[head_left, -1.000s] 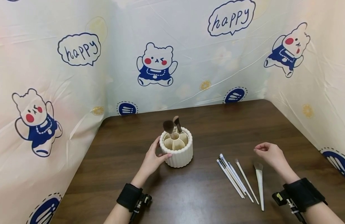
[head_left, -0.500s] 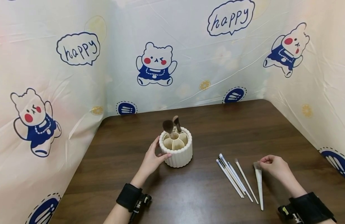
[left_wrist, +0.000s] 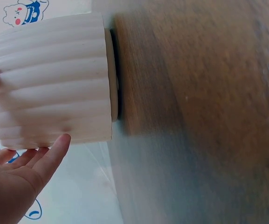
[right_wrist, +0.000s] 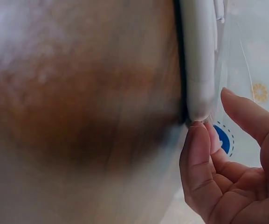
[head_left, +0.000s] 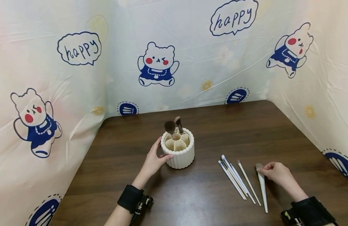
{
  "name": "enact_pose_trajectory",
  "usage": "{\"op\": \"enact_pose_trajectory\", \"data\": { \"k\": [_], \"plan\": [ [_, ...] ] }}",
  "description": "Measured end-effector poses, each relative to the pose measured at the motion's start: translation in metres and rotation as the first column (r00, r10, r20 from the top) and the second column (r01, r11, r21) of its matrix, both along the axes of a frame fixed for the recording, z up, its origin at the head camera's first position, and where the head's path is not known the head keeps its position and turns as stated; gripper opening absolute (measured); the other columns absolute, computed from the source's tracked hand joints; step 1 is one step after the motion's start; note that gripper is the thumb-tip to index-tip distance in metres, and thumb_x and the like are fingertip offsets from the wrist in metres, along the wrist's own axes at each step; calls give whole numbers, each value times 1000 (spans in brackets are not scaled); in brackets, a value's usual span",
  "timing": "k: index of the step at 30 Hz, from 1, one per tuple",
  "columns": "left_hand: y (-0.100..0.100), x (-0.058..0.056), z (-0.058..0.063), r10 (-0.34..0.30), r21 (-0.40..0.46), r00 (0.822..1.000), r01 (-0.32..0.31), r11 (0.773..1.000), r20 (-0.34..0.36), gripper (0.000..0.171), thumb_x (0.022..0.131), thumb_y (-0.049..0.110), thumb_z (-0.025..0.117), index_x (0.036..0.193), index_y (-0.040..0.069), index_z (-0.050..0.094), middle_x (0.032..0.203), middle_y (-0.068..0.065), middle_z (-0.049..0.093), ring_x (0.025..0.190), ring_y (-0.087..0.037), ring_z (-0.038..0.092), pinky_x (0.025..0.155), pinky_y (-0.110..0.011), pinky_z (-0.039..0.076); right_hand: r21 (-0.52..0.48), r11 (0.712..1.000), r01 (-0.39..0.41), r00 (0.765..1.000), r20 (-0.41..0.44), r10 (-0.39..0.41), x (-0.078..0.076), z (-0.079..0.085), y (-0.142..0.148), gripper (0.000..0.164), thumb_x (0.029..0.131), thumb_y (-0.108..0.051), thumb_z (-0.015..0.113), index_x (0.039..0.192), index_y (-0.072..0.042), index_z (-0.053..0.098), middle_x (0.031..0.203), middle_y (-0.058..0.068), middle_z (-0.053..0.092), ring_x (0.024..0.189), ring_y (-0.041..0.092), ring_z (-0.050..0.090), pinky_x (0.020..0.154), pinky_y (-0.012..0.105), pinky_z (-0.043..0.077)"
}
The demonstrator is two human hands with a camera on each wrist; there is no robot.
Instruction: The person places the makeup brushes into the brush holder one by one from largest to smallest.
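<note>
Lower right: right hand (head_left: 278,173), thumb spread, touches large brush (head_left: 263,191) at bristle end, handle pointing down-frame. Left hand (head_left: 152,162) grips holder (head_left: 181,160).

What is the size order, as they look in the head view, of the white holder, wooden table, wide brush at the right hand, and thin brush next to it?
1. Wooden table
2. White holder
3. Wide brush
4. Thin brush, about as long but narrower
</note>
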State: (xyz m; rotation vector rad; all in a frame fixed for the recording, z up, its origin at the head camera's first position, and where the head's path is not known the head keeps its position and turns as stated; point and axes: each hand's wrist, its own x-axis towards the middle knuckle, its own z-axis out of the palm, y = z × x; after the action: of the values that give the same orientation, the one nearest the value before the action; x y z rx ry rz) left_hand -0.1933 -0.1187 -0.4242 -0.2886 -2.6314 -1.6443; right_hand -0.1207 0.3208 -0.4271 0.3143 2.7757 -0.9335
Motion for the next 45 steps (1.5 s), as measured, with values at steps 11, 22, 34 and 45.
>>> {"op": "enact_pose_trajectory", "data": {
  "k": [11,22,34,45],
  "plan": [
    [0,1,1,0,6,1000,0,1000,-3,94,77,19,80,151,8,24,147,-19,38,136,-33,39,98,-46,50,31,999,-29,998,61,27,2,-4,-2,39,88,-37,64,60,-12,51,56,-4,48,57,13,46,55,26,33],
    [1,2,2,0,2,1000,0,1000,-10,94,77,19,80,151,8,24,147,-20,38,136,-33,40,98,-46,50,15,999,-31,995,92,29,0,-2,-2,41,89,-31,60,53,-17,45,51,-7,47,54,10,49,55,25,35],
    [-1,0,-1,3,-24,1000,-2,1000,12,94,78,26,79,152,11,22,149,-18,36,137,-32,39,99,-46,49,-84,996,24,993,115,-15,-6,4,4,32,90,-25,60,71,0,63,67,3,60,62,9,61,58,26,53],
    [-1,0,0,3,-28,1000,-3,1000,17,94,78,26,79,152,11,22,149,-17,36,136,-31,39,99,-46,49,-45,999,-16,999,30,17,-15,31,9,48,92,-34,58,98,14,65,86,20,70,72,17,66,63,36,52]
  ]
}}
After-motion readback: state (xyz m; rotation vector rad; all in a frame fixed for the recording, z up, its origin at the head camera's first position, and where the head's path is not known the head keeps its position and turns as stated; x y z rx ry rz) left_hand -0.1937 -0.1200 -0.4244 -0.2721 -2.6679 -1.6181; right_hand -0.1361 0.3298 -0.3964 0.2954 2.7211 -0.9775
